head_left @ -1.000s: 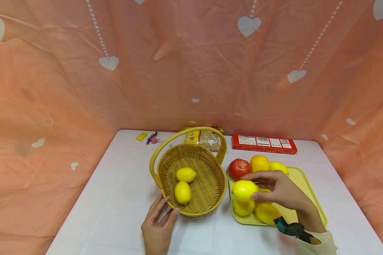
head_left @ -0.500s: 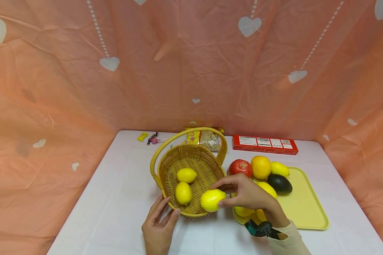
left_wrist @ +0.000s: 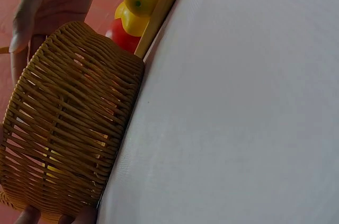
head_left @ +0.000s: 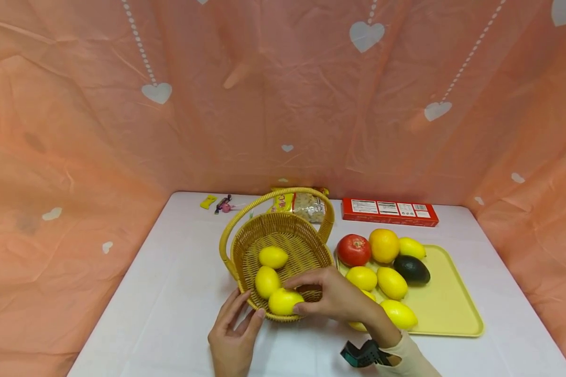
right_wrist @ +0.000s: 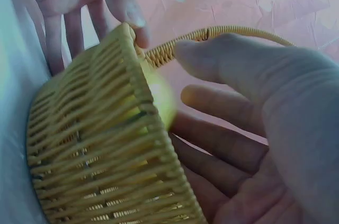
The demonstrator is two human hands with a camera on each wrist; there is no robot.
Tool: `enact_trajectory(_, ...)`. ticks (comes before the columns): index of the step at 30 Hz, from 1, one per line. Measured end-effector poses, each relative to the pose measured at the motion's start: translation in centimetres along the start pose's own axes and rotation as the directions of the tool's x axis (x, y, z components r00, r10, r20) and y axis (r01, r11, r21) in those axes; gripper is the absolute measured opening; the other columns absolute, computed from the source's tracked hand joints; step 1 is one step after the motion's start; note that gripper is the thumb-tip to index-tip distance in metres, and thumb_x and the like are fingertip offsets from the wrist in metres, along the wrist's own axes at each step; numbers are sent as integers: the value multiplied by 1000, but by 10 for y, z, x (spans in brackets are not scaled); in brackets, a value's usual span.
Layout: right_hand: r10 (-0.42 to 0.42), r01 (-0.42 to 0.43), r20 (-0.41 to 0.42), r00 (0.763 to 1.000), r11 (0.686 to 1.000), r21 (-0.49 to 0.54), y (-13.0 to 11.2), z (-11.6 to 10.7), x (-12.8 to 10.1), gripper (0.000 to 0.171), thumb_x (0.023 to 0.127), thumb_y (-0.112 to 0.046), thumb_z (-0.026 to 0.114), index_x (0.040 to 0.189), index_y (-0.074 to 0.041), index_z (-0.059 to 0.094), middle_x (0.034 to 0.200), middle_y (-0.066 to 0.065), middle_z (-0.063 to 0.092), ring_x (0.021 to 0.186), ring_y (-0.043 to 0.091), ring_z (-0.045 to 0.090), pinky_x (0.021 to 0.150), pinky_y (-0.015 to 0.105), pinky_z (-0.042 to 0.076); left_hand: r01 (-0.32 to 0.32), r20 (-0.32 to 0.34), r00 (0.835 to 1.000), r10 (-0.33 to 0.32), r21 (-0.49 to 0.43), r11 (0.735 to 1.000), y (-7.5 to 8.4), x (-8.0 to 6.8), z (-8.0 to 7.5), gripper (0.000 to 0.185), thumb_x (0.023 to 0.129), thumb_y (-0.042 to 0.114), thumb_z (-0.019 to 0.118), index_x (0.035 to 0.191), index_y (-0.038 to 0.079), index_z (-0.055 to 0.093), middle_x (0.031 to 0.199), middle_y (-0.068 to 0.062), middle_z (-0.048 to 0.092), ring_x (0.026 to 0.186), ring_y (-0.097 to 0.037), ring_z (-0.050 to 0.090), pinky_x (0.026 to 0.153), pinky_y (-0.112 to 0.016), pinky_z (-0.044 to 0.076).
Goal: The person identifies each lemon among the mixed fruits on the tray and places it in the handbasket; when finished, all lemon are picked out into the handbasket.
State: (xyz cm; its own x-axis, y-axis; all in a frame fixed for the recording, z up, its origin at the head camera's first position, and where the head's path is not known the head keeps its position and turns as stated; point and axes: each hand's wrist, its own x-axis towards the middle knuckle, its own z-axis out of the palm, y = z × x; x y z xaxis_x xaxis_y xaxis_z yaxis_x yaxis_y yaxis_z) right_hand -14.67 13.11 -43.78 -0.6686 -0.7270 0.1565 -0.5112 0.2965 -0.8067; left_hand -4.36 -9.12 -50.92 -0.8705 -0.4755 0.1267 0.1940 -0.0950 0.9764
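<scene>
A woven basket (head_left: 306, 251) with an arched handle stands at the middle of the table. My left hand (head_left: 233, 335) holds its near left rim, the thumb on the rim, the fingers at the wall. Two lemons (head_left: 273, 257) lie inside. A third lemon (head_left: 283, 302) is low at the near edge of the basket, just inside the rim. Right beside it is my right hand (head_left: 332, 296), thumb and fingers spread around its right side. In the right wrist view, that lemon (right_wrist: 163, 99) looks blurred behind the rim, apart from the spread fingers.
Right of the basket, a yellow tray (head_left: 448, 298) bears several lemons (head_left: 392, 283), an orange (head_left: 384, 245), a tomato-like red fruit (head_left: 354, 250) and a dark avocado (head_left: 411, 270). Behind stand a red box (head_left: 389, 212), a snack bag (head_left: 308, 207) and wrapped candies (head_left: 223, 204).
My right hand has carried a lemon left from above the tray into the basket and its fingers have parted from it. My left hand stays at the rim.
</scene>
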Motion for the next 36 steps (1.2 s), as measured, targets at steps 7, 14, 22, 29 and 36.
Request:
enact_trajectory(7, 12, -12, -7, 1000, 997, 73, 0, -7, -5, 40, 98, -24, 86, 135, -10, 78, 129, 9, 81, 115, 25, 78, 102, 44, 69, -4, 8, 1000, 4, -9, 1000, 0, 0, -1, 46, 88, -14, 84, 132, -11, 72, 150, -23, 57, 125, -11, 71, 98, -28, 67)
enact_trajectory(14, 20, -2, -73, 997, 970, 243, 15, -30, -25, 40, 100, -13, 82, 138, -3, 75, 135, 19, 77, 124, 17, 75, 109, 41, 65, 23, 10, 1000, -23, -10, 1000, 2, -1, 1, 47, 88, -12, 85, 133, -13, 71, 152, -26, 56, 124, -7, 71, 98, -26, 66)
enact_trajectory(22, 87, -27, -166, 982, 942, 334, 30, -49, -64, 38, 101, 2, 74, 139, -1, 74, 136, 17, 77, 127, 19, 74, 110, 34, 64, -5, -1, 1000, 5, -6, 1000, 1, -1, 0, 46, 87, -16, 84, 132, -13, 72, 151, -27, 57, 124, -8, 71, 98, -27, 66)
enact_trajectory(29, 150, -50, -269, 951, 938, 343, 40, -62, -115, 38, 100, 13, 67, 137, 10, 69, 134, 1, 79, 125, 16, 75, 105, 27, 65, -13, 4, 1000, 13, 6, 1000, -1, -1, -1, 46, 88, -13, 85, 132, -10, 73, 151, -27, 57, 124, -9, 71, 98, -26, 66)
enact_trajectory(36, 285, -196, -334, 898, 941, 277, 46, -70, -160, 38, 101, 9, 71, 139, 9, 69, 134, 8, 79, 123, 9, 75, 101, 19, 64, -1, 4, 1000, 1, 12, 1000, 1, -1, 0, 46, 89, -11, 85, 133, -10, 73, 151, -25, 58, 125, -9, 71, 98, -26, 66)
